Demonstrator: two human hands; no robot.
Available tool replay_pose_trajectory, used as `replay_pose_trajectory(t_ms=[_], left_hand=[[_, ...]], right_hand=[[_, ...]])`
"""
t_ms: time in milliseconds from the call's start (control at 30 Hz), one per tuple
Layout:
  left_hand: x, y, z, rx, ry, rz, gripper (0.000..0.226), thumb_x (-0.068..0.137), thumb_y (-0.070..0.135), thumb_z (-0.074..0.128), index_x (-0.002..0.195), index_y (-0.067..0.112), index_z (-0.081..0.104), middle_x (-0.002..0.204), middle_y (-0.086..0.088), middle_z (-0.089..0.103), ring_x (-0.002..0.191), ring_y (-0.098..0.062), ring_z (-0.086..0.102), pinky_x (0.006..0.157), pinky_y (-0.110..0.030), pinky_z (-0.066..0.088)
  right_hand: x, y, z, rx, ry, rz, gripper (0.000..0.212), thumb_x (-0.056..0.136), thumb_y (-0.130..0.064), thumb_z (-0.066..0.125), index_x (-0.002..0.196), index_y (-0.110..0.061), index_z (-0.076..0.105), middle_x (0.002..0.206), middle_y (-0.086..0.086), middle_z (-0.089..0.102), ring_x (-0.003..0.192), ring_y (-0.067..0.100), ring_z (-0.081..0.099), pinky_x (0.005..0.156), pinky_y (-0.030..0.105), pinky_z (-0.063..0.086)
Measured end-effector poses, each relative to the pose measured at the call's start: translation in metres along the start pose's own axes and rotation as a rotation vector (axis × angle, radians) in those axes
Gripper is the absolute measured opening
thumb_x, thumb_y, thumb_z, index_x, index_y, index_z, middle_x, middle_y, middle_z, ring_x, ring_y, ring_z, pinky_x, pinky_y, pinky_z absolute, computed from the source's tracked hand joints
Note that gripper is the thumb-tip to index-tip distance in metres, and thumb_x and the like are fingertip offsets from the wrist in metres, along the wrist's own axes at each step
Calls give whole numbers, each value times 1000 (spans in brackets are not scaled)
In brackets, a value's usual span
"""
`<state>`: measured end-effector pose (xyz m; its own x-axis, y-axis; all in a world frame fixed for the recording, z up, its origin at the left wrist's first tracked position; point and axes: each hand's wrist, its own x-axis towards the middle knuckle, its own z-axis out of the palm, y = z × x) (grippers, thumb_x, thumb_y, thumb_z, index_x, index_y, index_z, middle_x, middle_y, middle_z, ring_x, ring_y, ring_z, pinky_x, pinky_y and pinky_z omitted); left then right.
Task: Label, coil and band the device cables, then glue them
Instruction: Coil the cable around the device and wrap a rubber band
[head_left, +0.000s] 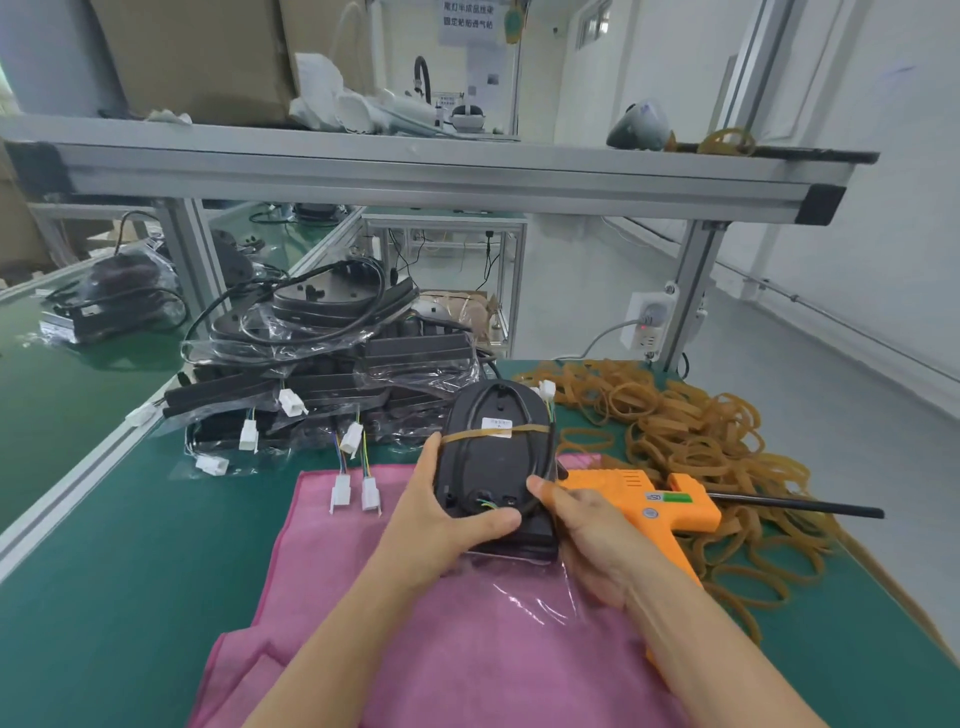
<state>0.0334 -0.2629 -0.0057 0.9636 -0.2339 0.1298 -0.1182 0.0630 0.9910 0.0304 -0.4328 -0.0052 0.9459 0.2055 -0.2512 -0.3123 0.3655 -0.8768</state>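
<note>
Both hands in a firm grip on the black device (493, 467): left hand (447, 519) wraps its left edge w/ thumb laid across the lower face, right hand (587, 530) clamps the lower right corner, thumb on top. Device is held just above the pink cloth (363, 597), back side up, its black cable (545, 457) coiled round the rim and pinned by a tan rubber band (493, 431) stretched across the middle, over a small white label (496, 423). White connector (546, 389) pokes out at top right. Clear plastic bag (519, 577) trails under the device, lying on the cloth. Orange glue gun (649, 504) lies on the green counter (104, 597) just right of the device, partly behind the right hand. Beyond it, a big heap of loose rubber bands (701, 431). To the left, a stack of bagged devices (322, 364) w/ white plugs hanging out; two more connectors (356, 493) rest on the cloth's top edge.
</note>
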Motion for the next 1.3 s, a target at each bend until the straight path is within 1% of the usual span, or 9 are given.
replay_pose_trajectory(t_ms=[167, 300, 467, 733, 900, 1067, 1133, 1200, 1300], left_hand=[[-2, -11, 3, 25, 95, 3, 91, 46, 10, 89, 128, 21, 51, 117, -10, 67, 109, -28, 64, 97, -50, 50], [-2, -19, 3, 25, 105, 28, 90, 46, 9, 89, 127, 21, 53, 114, -6, 69, 108, -27, 65, 96, -48, 51], [-2, -19, 0, 60, 101, 89, 80, 55, 13, 87, 127, 19, 52, 113, -4, 70, 107, -24, 66, 93, -38, 52], [-8, -23, 4, -12, 160, 110, 72, 62, 15, 84, 127, 19, 53, 114, -5, 70, 106, -21, 67, 86, -26, 53], [-10, -23, 0, 1, 87, 121, 78, 59, 20, 86, 129, 22, 52, 114, -3, 70, 106, -21, 67, 87, -27, 53], [-10, -14, 0, -23, 103, -65, 90, 61, 26, 86, 139, 30, 42, 128, 9, 61, 116, -5, 59, 94, -20, 47], [-12, -7, -1, 137, 342, -26, 69, 72, 22, 84, 132, 29, 50, 126, 10, 54, 115, 0, 51, 101, -25, 42], [-18, 0, 5, 397, 516, 276, 35, 77, 14, 78, 103, 28, 60, 103, 13, 56, 96, 1, 52, 88, -22, 43], [-30, 0, 42, 613, 299, 486, 14, 69, 12, 68, 77, 21, 60, 76, 11, 53, 70, -3, 51, 63, -19, 42]], right_hand=[[1, 8, -1, -7, -6, 4, 31, 97, -20, 53, 113, 4, 64, 107, 20, 71, 100, 30, 70, 76, 31, 58], [-2, 6, -5, -63, -76, 22, 41, 94, -28, 52, 118, 4, 62, 114, 18, 69, 109, 27, 66, 88, 31, 56], [-3, -2, -3, -177, -144, 54, 50, 84, -30, 63, 121, 4, 60, 120, 19, 67, 116, 31, 62, 104, 43, 46], [1, 0, 4, -232, 0, 42, 36, 91, -36, 62, 109, -7, 71, 109, 15, 72, 104, 30, 68, 97, 47, 51], [2, 4, 4, -163, 86, 121, 28, 88, -23, 66, 107, -4, 72, 104, 17, 73, 99, 32, 70, 92, 44, 54], [1, 9, 2, -92, 220, 131, 24, 85, -13, 63, 102, 1, 72, 99, 22, 72, 87, 33, 70, 75, 39, 58], [1, 6, 1, -58, 210, 111, 25, 85, -12, 63, 104, 3, 70, 102, 24, 71, 92, 36, 69, 77, 41, 57], [1, 4, 3, -25, 208, 70, 23, 85, -9, 63, 102, 5, 69, 101, 25, 71, 93, 39, 68, 81, 46, 57], [1, 0, 15, -7, 219, 15, 12, 86, -6, 63, 75, -1, 67, 66, 18, 64, 58, 28, 62, 61, 37, 55]])
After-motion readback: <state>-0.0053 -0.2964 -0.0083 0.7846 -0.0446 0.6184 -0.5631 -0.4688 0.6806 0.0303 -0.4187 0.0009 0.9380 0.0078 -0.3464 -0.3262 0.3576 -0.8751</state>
